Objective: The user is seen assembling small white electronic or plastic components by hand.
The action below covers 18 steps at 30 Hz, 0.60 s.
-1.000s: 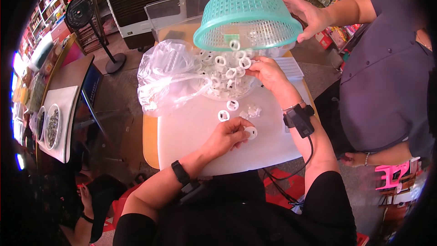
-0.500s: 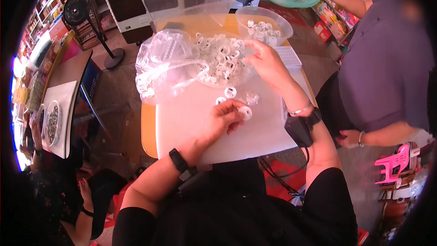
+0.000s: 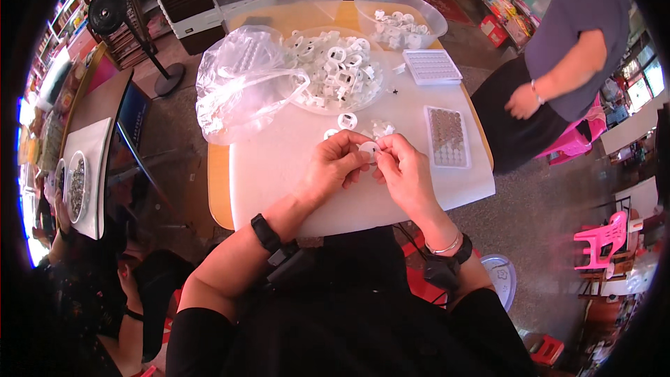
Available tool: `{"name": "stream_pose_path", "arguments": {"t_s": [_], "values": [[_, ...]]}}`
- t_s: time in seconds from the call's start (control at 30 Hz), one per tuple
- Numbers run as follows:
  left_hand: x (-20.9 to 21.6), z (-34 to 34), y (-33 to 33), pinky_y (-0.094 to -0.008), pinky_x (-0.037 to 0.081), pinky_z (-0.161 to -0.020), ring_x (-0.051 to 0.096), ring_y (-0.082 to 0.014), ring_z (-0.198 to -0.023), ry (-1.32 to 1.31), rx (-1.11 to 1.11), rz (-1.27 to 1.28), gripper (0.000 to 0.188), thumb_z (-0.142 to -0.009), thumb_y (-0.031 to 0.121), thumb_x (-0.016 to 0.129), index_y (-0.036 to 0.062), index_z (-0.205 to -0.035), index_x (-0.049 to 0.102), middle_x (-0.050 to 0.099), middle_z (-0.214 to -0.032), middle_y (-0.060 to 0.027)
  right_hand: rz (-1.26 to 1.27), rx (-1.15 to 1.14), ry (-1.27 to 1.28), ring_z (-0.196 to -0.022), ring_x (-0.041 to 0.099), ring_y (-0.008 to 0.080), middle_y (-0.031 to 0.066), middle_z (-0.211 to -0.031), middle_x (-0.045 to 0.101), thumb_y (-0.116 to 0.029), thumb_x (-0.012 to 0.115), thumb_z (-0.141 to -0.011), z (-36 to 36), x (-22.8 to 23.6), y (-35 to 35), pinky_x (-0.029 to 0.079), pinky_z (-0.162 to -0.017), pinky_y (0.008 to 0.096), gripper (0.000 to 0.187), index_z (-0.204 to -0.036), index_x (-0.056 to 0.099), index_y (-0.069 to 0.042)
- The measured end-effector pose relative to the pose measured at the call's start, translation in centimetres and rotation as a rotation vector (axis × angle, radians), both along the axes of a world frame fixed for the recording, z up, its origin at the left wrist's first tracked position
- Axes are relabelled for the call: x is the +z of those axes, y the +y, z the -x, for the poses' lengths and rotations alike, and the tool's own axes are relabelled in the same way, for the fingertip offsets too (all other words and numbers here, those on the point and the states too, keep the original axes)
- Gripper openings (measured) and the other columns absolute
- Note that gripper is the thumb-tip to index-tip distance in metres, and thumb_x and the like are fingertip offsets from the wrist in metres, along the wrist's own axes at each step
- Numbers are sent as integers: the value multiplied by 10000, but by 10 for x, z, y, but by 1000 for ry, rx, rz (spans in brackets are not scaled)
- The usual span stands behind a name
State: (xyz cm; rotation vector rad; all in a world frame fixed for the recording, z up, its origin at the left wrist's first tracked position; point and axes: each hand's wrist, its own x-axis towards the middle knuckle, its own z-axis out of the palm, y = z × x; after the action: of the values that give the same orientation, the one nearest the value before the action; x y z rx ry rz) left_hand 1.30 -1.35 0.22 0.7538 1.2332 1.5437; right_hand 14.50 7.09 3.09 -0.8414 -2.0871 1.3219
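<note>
Nearest, in front of a shallow clear bowl (image 3: pixel 368 104), the left hand (image 3: pixel 331 164) pinches a small white plastic disc (image 3: pixel 368 147) between thumb and fingers. The right hand (image 3: pixel 406 171) has thumb and forefinger close together at its edge, grip unclear. The disc is round, equally wide throughout, dark-marked; its flat face seems upward. White rings (image 3: pixel 339 59) heap the bowl.
</note>
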Motion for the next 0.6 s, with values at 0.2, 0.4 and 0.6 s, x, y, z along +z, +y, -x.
{"name": "stream_pose_path", "arguments": {"t_s": [0.2, 0.4, 0.6], "values": [[-1, -2, 3, -200, 387, -483, 494, -56, -550, 84, 48, 28, 137, -878, 74, 579, 35, -1009, 589, 577, -699, -7, -213, -46, 9, -587, 625, 306, 141, -652, 596, -16, 542, -858, 6, -19, -1, 476, -522, 381, 61, -901, 504, -38], [0, -2, 6, -204, 400, -498, 502, -65, -557, 221, 54, 44, 166, -894, 134, 571, 31, -1024, 582, 580, -700, -19, -282, -41, -45, -638, 616, 370, 169, -679, 604, -26, 559, -835, 3, -12, 3, 477, -554, 418, 83, -898, 507, -37], [11, 0, -4, -221, 425, -498, 538, -81, -601, 76, -12, 102, 273, -939, 263, 542, 31, -1079, 577, 594, -744, -41, -265, 56, -112, -495, 535, 100, 42, -625, 595, -66, 534, -865, 4, 25, 51, 422, -464, 264, 56, -889, 566, -28]]}}
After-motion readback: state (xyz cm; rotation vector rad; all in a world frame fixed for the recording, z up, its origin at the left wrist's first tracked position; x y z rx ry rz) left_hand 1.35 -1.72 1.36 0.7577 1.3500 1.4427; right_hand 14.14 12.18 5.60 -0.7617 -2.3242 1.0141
